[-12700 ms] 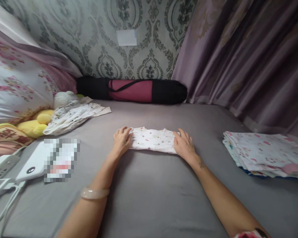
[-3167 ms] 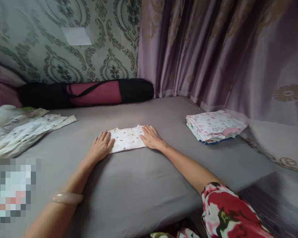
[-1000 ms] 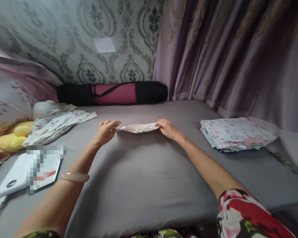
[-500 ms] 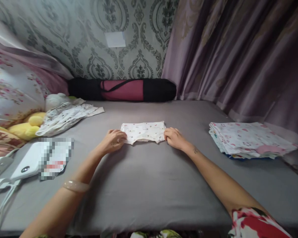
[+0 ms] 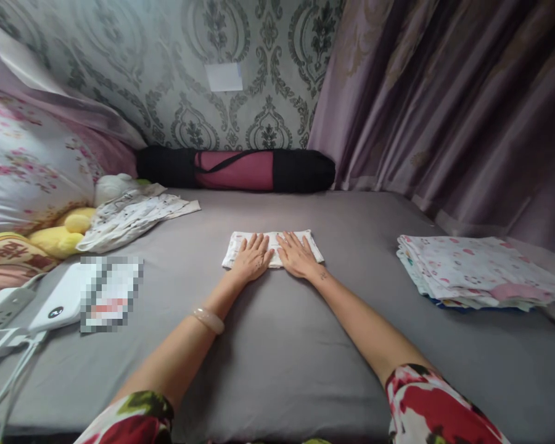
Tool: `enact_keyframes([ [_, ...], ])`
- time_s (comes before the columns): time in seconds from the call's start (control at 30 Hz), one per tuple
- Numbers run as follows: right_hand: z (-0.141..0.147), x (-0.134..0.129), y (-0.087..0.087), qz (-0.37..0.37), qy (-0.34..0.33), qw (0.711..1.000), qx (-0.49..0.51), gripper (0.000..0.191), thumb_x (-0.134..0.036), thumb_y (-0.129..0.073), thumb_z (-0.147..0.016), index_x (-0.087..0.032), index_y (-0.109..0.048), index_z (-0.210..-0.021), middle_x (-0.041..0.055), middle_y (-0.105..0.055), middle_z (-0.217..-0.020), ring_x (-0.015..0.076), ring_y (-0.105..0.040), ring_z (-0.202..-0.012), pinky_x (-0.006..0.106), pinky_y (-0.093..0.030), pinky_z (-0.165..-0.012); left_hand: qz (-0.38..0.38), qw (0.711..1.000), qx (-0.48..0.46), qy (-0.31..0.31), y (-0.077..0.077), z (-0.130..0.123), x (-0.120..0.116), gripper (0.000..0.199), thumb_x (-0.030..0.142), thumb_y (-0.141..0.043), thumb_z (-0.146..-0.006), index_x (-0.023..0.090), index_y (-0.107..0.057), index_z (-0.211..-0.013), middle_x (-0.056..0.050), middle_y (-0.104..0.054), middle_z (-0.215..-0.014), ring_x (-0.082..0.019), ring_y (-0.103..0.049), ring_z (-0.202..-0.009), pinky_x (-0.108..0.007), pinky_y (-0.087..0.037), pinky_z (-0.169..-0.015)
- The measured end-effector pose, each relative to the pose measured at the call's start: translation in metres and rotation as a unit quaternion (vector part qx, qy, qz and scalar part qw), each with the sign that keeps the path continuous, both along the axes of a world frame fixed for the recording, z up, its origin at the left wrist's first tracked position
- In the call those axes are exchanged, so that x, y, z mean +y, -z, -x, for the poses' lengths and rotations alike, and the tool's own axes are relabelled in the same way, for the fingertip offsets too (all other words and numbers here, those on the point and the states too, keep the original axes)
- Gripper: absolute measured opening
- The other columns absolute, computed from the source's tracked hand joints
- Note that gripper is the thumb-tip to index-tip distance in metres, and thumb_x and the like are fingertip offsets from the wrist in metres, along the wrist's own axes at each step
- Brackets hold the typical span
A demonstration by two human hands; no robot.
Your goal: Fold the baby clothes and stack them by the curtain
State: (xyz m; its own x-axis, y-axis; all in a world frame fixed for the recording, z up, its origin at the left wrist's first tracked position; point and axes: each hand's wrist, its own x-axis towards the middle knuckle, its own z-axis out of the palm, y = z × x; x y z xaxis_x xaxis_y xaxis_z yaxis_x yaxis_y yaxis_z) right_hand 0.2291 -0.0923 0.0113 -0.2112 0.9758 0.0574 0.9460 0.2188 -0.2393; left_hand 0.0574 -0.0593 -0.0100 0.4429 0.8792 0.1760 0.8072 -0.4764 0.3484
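Here, the left hand (image 5: 253,258) lies flat, fingers spread, gripping nothing; the right hand (image 5: 298,254) lies likewise just beside it; under both palms is the folded printed cloth (image 5: 234,246), flat on the grey sheet (image 5: 277,345) in the middle; to the right sits a stack of folded cloths (image 5: 472,265); to the left lie a white power bank (image 5: 62,296) and a crumpled spotted cloth (image 5: 129,216); beyond, a black-and-pink bag (image 5: 235,169) lies along the wall (image 5: 166,74).
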Motion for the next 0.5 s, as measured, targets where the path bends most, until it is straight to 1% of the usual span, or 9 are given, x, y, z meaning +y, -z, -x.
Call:
enact_keyframes([
  [0.1,-0.001,0.000,0.006,0.013,0.005,1.000,0.000,0.054,-0.037,-0.024,-0.100,-0.020,-0.030,-0.151,0.0099,-0.025,-0.158,0.0250,-0.017,-0.146,0.050,-0.008,-0.117,0.020,1.000,-0.003,-0.001,0.003,0.000,-0.001,0.054,0.041,-0.038,-0.095,0.016,-0.043,-0.142,-0.016,-0.036,-0.152,-0.033,-0.025,-0.144,-0.055,-0.012,-0.116],
  [0.2,-0.002,0.002,0.006,0.013,0.002,1.000,-0.001,0.055,-0.037,-0.024,-0.100,-0.020,-0.030,-0.151,0.0103,-0.026,-0.158,0.0258,-0.018,-0.146,0.051,-0.008,-0.117,0.027,1.000,-0.007,0.000,0.001,0.001,0.000,0.053,0.040,-0.039,-0.095,0.016,-0.044,-0.141,-0.016,-0.036,-0.152,-0.033,-0.024,-0.144,-0.055,-0.010,-0.117],
  [0.37,-0.003,0.006,0.001,0.035,-0.005,0.999,0.002,0.054,-0.035,-0.026,-0.099,-0.018,-0.032,-0.150,0.0117,-0.028,-0.157,0.0283,-0.020,-0.145,0.055,-0.011,-0.115,0.040,0.999,0.008,0.017,-0.005,0.007,0.001,0.050,0.039,-0.041,-0.095,0.016,-0.045,-0.138,-0.017,-0.037,-0.152,-0.033,-0.026,-0.144,-0.055,-0.016,-0.115],
  [0.43,-0.001,0.009,-0.003,0.046,-0.002,0.999,0.009,0.053,-0.034,-0.025,-0.099,-0.018,-0.035,-0.148,0.0123,-0.031,-0.155,0.0284,-0.023,-0.144,0.056,-0.013,-0.115,0.024,1.000,-0.002,0.003,-0.005,0.012,-0.001,0.046,0.037,-0.040,-0.095,0.016,-0.048,-0.135,-0.017,-0.041,-0.149,-0.031,-0.030,-0.142,-0.055,-0.016,-0.115],
  [0.5,0.004,0.014,-0.007,0.043,0.008,0.999,0.019,0.052,-0.034,-0.023,-0.100,-0.016,-0.039,-0.146,0.0132,-0.034,-0.154,0.0274,-0.025,-0.143,0.054,-0.014,-0.115,-0.004,0.999,-0.022,-0.041,-0.004,0.019,-0.002,0.041,0.034,-0.038,-0.096,0.017,-0.050,-0.131,-0.017,-0.047,-0.145,-0.030,-0.033,-0.141,-0.057,-0.014,-0.115],
])
